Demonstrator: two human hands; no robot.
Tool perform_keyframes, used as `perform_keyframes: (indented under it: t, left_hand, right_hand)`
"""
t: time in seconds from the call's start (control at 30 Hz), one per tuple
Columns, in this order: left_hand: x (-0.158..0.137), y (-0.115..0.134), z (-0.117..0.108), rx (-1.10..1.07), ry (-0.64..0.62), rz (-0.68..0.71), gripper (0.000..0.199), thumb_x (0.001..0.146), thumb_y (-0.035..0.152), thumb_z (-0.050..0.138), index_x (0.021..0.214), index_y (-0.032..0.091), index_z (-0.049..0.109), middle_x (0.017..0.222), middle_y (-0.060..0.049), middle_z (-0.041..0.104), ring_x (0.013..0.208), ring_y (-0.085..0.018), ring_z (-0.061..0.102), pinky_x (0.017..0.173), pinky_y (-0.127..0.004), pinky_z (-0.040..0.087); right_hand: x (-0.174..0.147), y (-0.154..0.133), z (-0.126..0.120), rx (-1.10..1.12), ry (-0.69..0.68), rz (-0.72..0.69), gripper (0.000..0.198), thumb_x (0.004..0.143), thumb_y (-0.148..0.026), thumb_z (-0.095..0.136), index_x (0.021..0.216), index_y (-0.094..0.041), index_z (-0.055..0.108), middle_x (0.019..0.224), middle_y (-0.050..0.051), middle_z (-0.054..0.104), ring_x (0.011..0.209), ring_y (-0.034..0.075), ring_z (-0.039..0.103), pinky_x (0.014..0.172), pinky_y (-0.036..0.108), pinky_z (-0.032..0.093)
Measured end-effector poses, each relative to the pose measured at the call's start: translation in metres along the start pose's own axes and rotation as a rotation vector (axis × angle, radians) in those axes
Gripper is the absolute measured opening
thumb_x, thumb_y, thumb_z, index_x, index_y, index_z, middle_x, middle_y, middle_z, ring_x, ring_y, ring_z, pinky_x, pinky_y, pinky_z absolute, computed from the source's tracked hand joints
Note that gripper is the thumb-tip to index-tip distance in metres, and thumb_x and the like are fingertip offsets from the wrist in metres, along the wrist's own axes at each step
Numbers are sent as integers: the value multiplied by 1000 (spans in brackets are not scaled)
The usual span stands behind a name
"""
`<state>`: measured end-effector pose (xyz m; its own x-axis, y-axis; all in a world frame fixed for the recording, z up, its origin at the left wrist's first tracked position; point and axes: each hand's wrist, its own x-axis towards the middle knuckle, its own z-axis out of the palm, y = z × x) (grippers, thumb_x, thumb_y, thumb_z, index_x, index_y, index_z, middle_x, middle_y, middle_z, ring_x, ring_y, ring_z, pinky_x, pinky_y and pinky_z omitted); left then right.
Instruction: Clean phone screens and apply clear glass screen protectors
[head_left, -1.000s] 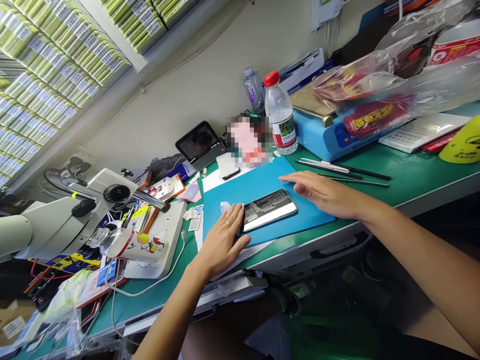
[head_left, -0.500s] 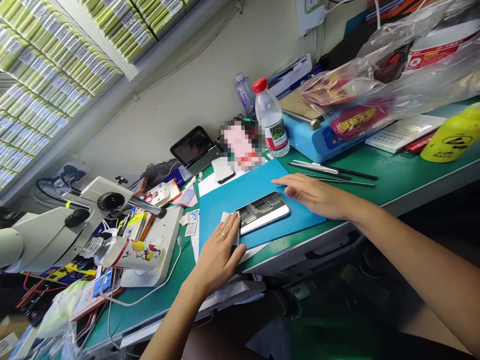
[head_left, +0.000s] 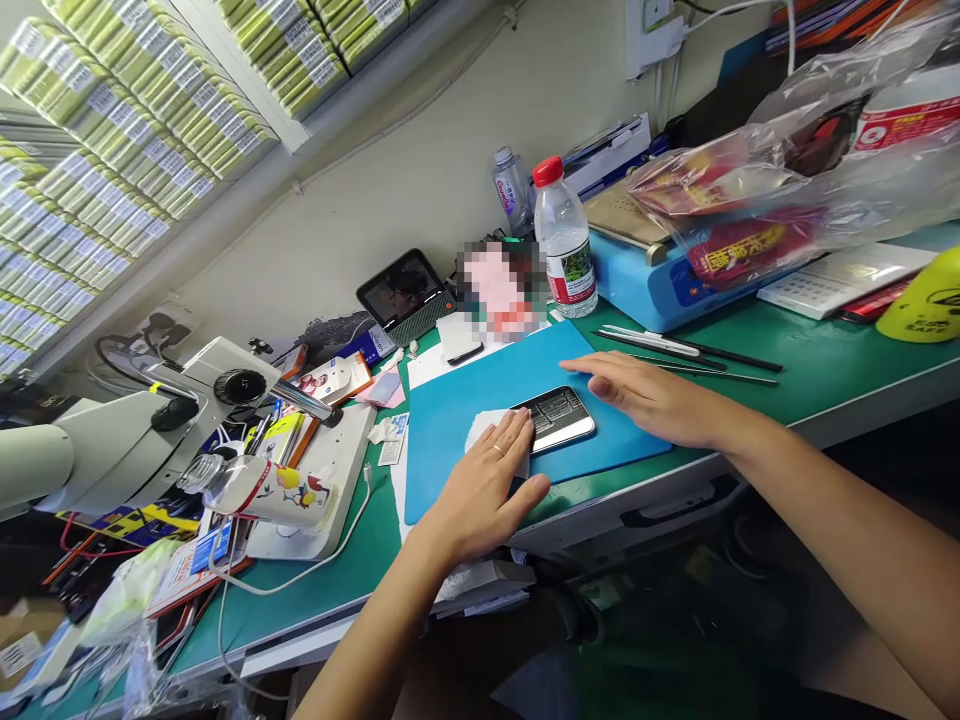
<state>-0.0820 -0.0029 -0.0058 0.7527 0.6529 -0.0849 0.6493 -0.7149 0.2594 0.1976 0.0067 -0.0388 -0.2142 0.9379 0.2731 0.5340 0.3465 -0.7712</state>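
Observation:
A smartphone lies face up on a blue mat, its dark screen reflecting rows of packets. Over its left part my left hand lies flat, fingers stretched out together and thumb apart. A white tissue sits beneath those fingers, its edge showing to their left. The phone's left end is hidden by this hand. My right hand is open at the mat's right side, fingers extended beside the phone's far right corner. Whether it touches the phone I cannot tell.
Pens and tweezers-like tools lie right of the mat. Behind stand a red-capped bottle and a small screen device. A microscope and a tilted bottle are at left. A plastic bag covers the right rear.
My left hand has slid right with the tissue, from the phone's left end onto its screen. My right hand stays beside the phone. The camera view has shifted slightly.

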Motion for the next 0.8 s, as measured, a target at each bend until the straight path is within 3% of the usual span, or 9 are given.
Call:
perform_keyframes:
  t: [0.17,0.27,0.43,0.6,0.7,0.8]
  left_hand:
    - [39,22,8,26,50,24,70,107,56,29,161,12,26,169,-10,17,158,-24,11,130,-45,18]
    - [47,34,11,36,64,37,76,105,59,33,161,8,26,169,-13,18,158,-26,10,130,-45,17]
    - [19,38,13,7,33,62,78,105,62,31,162,11,21,170,-11,14,158,-25,10,130,-45,17]
    - [-18,9,10,36,25,-63,69,108,55,28,164,17,15,170,-9,12,158,-23,9,129,-49,21]
    - [-21,1,11,75,35,-97,72,107,56,30,164,15,14,170,-12,13,158,-26,9,129,-51,20]
    - [-8,11,13,92,59,-73,80,104,62,33,163,11,17,169,-15,16,158,-28,10,128,-52,20]
  right_hand:
    - [2,2,-2,-21,-20,-14,76,93,-78,32,141,-28,64,148,9,62,145,40,44,121,62,30]
    - [3,0,-2,-10,-15,-17,78,93,-79,32,140,-26,64,147,10,63,144,40,46,121,62,29]
    - [1,-6,-2,-3,-12,-2,78,93,-79,30,140,-27,64,147,9,62,145,38,45,122,61,27]
    - [-2,-8,-1,18,1,26,74,93,-78,32,141,-31,64,149,6,61,147,37,41,123,60,26]
    - [-3,-8,-1,34,2,55,73,94,-77,32,141,-31,63,150,6,60,148,37,40,124,60,25]
    - [-2,-7,-1,44,-2,42,75,95,-78,28,142,-32,62,149,5,60,149,37,40,125,59,23]
